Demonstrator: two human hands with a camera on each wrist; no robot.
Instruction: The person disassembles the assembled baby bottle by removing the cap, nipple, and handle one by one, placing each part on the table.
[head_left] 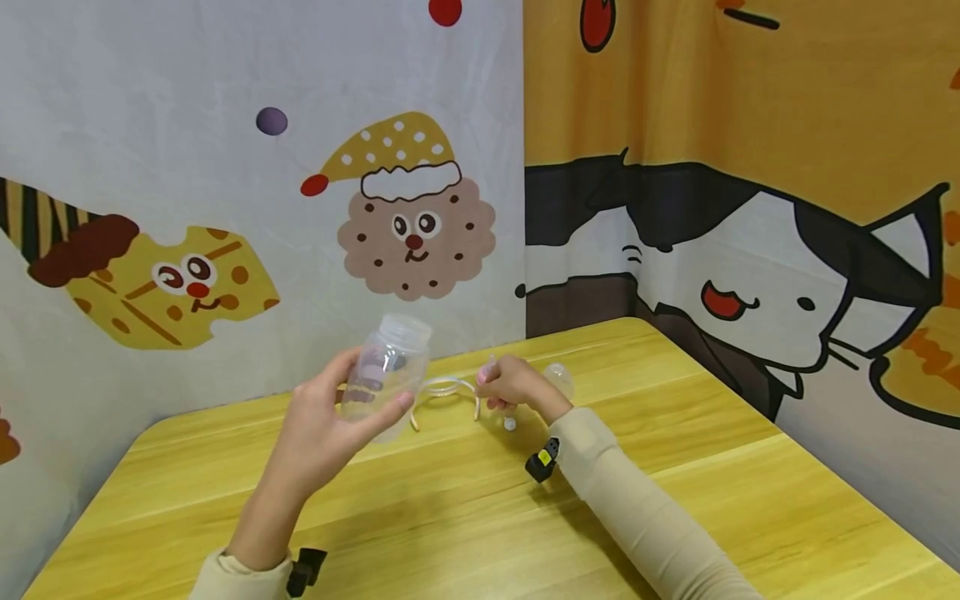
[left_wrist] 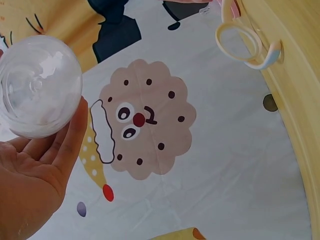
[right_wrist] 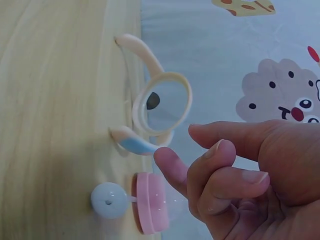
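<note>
My left hand (head_left: 318,429) grips a clear baby bottle (head_left: 390,367), its open neck up and tilted slightly right. In the left wrist view the round base of the bottle (left_wrist: 40,90) faces the camera, fingers wrapped behind it. My right hand (head_left: 517,385) hovers over the far side of the table. In the right wrist view its fingers are loosely bent, thumb and forefinger apart, nothing between them. Close by its fingertips are a pink bottle collar (right_wrist: 152,202) with a clear teat and a white weighted straw ball (right_wrist: 109,200). A ring with two curved handles (right_wrist: 145,52) stands beside them.
A clear dome cap (head_left: 558,379) stands on the wooden table (head_left: 465,517), just behind my right wrist. Printed cloth curtains (head_left: 225,67) hang along the table's far and right edges.
</note>
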